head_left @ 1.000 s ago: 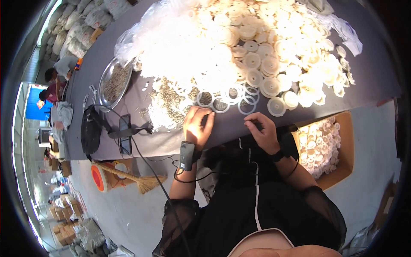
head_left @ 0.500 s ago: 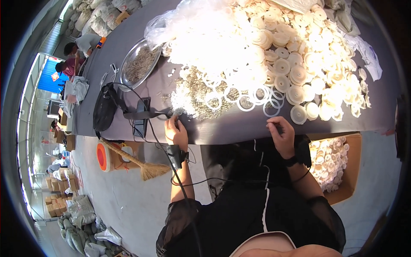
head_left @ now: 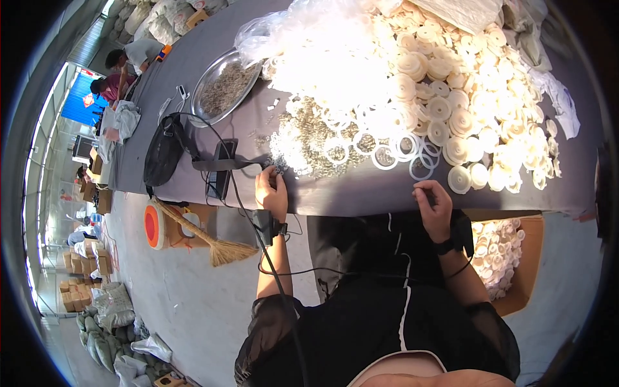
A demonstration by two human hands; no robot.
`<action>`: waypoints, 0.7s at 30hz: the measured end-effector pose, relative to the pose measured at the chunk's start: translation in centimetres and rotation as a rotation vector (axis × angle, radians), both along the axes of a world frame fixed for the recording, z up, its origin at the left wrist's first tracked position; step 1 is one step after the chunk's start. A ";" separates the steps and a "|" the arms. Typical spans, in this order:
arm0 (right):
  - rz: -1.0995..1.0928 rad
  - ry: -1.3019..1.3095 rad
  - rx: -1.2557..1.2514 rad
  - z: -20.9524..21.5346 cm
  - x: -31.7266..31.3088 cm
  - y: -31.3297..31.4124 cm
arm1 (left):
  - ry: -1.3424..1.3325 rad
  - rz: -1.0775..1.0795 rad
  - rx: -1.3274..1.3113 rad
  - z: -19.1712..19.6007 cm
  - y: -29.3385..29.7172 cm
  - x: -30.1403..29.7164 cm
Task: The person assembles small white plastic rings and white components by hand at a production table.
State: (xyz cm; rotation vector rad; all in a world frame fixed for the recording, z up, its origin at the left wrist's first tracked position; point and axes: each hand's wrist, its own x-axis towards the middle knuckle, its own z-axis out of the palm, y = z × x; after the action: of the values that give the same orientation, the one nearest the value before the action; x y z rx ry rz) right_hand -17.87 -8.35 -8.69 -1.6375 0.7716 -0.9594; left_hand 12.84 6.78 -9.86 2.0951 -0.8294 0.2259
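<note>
At the edge of a pile of tiny clear plastic parts, my left hand rests with its fingers stretched out and slightly apart, the tips by the nearest pieces. My right hand is held over the table's front edge, thumb and fingers curled together in a pinch. Whatever lies between those fingertips is too small to make out. Several white rings lie beyond and between the hands, overlapping small metal springs. Cream-coloured plastic discs are heaped beyond my right hand.
A metal tray of small parts, a black bag and a dark phone-like device lie to the left. A cable hangs across my left forearm. Below the table are a broom, an orange-white bucket and a carton of discs.
The whole view has shifted a little, so the table things sit slightly further right. Both hands keep almost the same pose, the left fingertips still at the small clear parts.
</note>
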 end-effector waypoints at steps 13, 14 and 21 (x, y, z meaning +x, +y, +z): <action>-0.015 0.021 -0.003 -0.3 0.0 -0.1 | -0.499 -0.057 0.310 3.4 -4.8 4.4; -0.019 0.012 -0.002 -0.3 -0.1 -0.1 | -0.499 -0.060 0.309 3.3 -5.5 5.0; -0.046 0.026 -0.020 0.3 0.2 0.1 | -0.321 -0.080 0.128 -0.3 -10.8 12.2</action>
State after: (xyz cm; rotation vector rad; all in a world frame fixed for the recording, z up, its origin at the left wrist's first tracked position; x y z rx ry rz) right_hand -17.70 -8.30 -8.43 -1.6590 0.8228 -0.9822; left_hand 24.99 -3.97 -10.12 2.1710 -1.1414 0.4870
